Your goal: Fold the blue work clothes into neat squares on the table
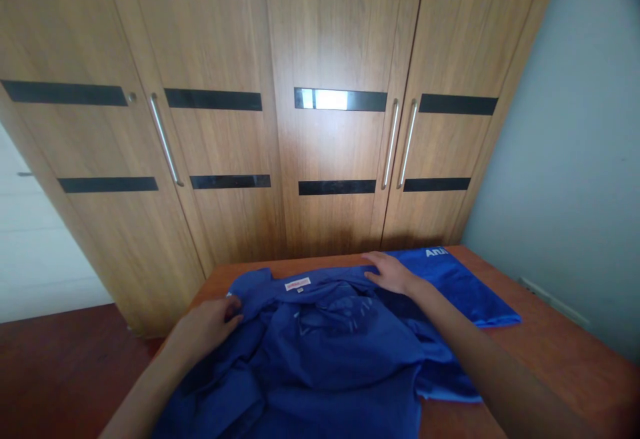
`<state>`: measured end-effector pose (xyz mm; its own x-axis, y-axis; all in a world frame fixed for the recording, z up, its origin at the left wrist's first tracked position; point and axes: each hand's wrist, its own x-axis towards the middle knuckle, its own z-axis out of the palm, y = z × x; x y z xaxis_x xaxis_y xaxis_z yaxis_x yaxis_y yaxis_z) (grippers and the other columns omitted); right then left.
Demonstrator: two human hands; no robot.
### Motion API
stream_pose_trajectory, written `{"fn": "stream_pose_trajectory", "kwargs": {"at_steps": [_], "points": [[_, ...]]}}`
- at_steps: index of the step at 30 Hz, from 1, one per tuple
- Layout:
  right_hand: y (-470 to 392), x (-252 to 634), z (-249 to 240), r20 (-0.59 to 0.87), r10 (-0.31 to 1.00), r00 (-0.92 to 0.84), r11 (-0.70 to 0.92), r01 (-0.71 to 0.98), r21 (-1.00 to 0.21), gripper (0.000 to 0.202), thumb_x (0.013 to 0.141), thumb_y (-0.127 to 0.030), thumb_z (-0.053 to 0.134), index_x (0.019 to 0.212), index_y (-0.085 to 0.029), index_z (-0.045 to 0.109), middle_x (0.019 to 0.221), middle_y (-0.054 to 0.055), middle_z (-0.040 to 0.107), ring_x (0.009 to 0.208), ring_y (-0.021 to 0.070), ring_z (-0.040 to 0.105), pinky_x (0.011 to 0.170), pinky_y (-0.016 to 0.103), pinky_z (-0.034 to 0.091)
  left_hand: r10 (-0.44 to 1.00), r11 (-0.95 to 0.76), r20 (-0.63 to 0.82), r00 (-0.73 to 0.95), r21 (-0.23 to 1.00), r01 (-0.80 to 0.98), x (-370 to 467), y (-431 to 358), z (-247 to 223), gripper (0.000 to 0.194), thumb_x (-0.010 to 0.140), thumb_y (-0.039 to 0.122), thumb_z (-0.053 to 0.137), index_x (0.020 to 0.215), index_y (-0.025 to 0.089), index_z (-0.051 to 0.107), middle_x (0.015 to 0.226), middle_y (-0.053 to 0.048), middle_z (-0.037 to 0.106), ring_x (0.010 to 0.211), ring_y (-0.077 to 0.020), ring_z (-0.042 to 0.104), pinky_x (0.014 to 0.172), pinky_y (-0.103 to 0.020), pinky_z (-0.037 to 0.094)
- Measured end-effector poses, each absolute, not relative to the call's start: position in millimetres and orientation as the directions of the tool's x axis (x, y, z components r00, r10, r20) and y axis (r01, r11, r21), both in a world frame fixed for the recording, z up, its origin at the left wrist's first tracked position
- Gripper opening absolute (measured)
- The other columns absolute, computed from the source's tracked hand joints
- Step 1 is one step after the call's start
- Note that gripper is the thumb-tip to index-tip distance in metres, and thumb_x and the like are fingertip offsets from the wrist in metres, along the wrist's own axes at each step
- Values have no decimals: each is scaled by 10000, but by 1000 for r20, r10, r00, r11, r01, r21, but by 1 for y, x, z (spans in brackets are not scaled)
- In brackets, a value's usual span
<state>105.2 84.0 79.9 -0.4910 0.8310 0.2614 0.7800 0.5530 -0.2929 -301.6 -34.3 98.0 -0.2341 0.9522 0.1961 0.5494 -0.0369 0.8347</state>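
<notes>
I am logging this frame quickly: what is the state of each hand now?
Left hand: closed, pinching the blue shirt near its collar.
Right hand: open, lying flat on the same shirt's far edge.

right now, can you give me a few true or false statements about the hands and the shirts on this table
1. The left hand touches the crumpled blue shirt. True.
2. The right hand holds a wardrobe handle. False: it rests flat on the blue fabric near the shirt's collar.
3. A folded blue shirt lies to the right on the wooden table. True.
4. The wardrobe doors stand open. False: all are shut.
5. The shirt's neck label is black. False: it is white.
</notes>
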Motion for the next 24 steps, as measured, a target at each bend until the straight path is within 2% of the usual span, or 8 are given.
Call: {"fn": "stream_pose_trajectory", "kwargs": {"at_steps": [1, 4, 6, 8, 13, 15, 19, 24], "points": [[87, 103, 79, 248, 831, -499, 554, 784, -279, 259, 810, -262, 561, 1028, -194, 683, 958, 91, 714, 908, 223, 641, 882, 325, 449, 967, -42, 192, -168, 770, 637, -304, -35, 97, 160, 551, 163, 765, 525, 216, 616, 509, 28, 581, 518, -152, 507, 542, -226, 302], [88, 100, 82, 216, 830, -515, 555, 801, -225, 236, 775, -171, 563, 984, -172, 673, 920, 98, 706, 859, 222, 644, 806, 305, 457, 993, -62, 117, 16, 409, 910, -311, -37, 94, 62, 686, 239, 651, 639, 214, 619, 598, 10, 612, 589, -180, 555, 565, -251, 317], [81, 100, 90, 222, 829, -513, 552, 812, -188, 223, 766, -116, 533, 947, -159, 657, 942, 110, 684, 880, 229, 628, 802, 309, 443, 997, -48, 69, 33, 233, 971, -312, -37, 94, 72, 757, 252, 561, 723, 205, 603, 673, -10, 632, 644, -194, 584, 582, -264, 332], [67, 103, 99, 258, 817, -515, 559, 818, -139, 221, 778, -87, 493, 935, -162, 631, 968, 108, 651, 922, 229, 599, 819, 312, 423, 998, -40, 56, 32, 143, 989, -308, -39, 98, 105, 804, 264, 496, 776, 198, 574, 724, -27, 637, 681, -201, 595, 595, -275, 347], [11, 117, 105, 403, 712, -575, 596, 798, 86, 202, 829, -71, 437, 914, -185, 581, 904, 70, 593, 868, 215, 547, 791, 319, 401, 978, -166, 156, 141, 158, 973, -294, -54, 109, 117, 837, 277, 458, 781, 203, 530, 790, -36, 618, 750, -209, 592, 681, -302, 406], [-14, 124, 95, 393, 698, -599, 611, 784, 110, 194, 859, -84, 424, 904, -193, 578, 917, 68, 593, 858, 216, 542, 784, 330, 394, 962, -245, 178, 209, 211, 946, -290, -63, 107, 114, 828, 293, 484, 781, 208, 542, 877, -48, 619, 834, -220, 596, 757, -319, 431], [-48, 135, 69, 226, 747, -625, 648, 761, -36, 67, 884, -208, 501, 862, -217, 563, 885, 26, 604, 810, 191, 570, 718, 304, 396, 948, -319, 123, 294, 363, 875, -288, -78, 86, 109, 803, 301, 535, 732, 221, 556, 1132, -60, 595, 1006, -239, 590, 876, -345, 447], [-52, 136, 70, 163, 812, -560, 583, 790, -190, 185, 923, -290, 464, 771, -221, 544, 764, -7, 598, 717, 160, 583, 641, 280, 398, 973, -223, 143, 179, 409, 885, -292, -80, 74, 176, 829, 387, 523, 902, 236, 574, 1044, -64, 650, 947, -257, 625, 844, -370, 477]]}}
